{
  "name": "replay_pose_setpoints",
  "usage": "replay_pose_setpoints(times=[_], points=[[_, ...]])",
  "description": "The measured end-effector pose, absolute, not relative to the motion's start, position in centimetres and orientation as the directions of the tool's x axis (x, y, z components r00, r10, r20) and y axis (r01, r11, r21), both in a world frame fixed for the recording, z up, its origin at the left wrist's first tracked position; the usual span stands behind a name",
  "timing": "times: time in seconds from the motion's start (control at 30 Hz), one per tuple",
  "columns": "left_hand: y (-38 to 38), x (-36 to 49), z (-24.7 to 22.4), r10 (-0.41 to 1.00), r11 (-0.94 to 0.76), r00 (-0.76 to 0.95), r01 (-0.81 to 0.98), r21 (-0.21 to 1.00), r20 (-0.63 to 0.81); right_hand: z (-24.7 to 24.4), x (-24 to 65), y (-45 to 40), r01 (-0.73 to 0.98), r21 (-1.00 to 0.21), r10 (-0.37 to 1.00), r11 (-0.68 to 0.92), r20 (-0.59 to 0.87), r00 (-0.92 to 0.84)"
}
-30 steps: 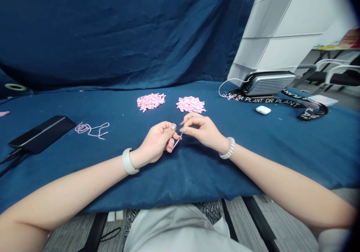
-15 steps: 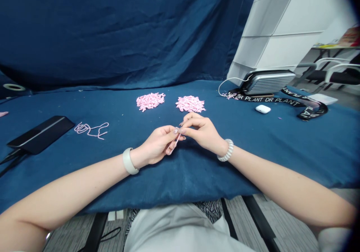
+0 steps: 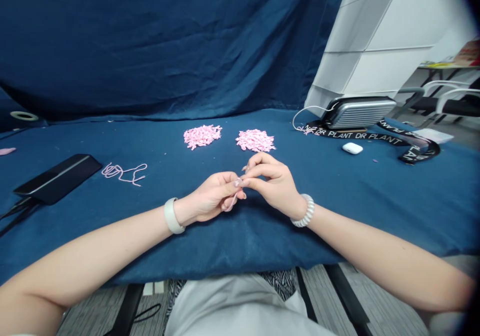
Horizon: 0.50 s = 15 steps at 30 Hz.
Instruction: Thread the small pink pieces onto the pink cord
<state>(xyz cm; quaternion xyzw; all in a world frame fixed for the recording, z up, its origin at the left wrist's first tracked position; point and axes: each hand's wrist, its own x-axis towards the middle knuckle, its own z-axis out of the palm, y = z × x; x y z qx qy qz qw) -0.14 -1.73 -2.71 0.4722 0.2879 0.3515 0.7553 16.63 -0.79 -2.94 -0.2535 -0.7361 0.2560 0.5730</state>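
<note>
Over the worktop [image 3: 330, 211], the left hand [image 3: 210, 196] and right hand [image 3: 273, 188] pinched a thin pink strip [image 3: 233, 202] together. Two pink heaps [image 3: 202, 137] lay at twelve o'clock.

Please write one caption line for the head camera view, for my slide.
Left hand and right hand pinch a thin pink strand over blue cloth, near two pink heaps.

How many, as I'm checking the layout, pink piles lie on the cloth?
2: the left pile and the right pile, side by side beyond the left hand and right hand.
</note>
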Motion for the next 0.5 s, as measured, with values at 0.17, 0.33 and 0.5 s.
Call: replay_pose_setpoints(times=[0.17,0.33,0.5], points=[[-1.76,-0.01,-2.62,0.846,0.202,0.533,-0.293,0.934,-0.015,-2.92,16.72,-0.77,0.116,-0.642,0.651,0.758,0.733,-0.196],[-1.84,0.07,-2.82,0.853,0.169,0.523,-0.276,0.946,0.001,-2.69,16.79,-0.8,0.148,-0.667,0.683,0.73,0.7,-0.209],[-2.09,0.22,-2.72,0.867,0.146,0.497,-0.213,0.966,-0.021,-2.4,16.87,-0.82,0.156,-0.709,0.724,0.688,0.652,-0.225]])
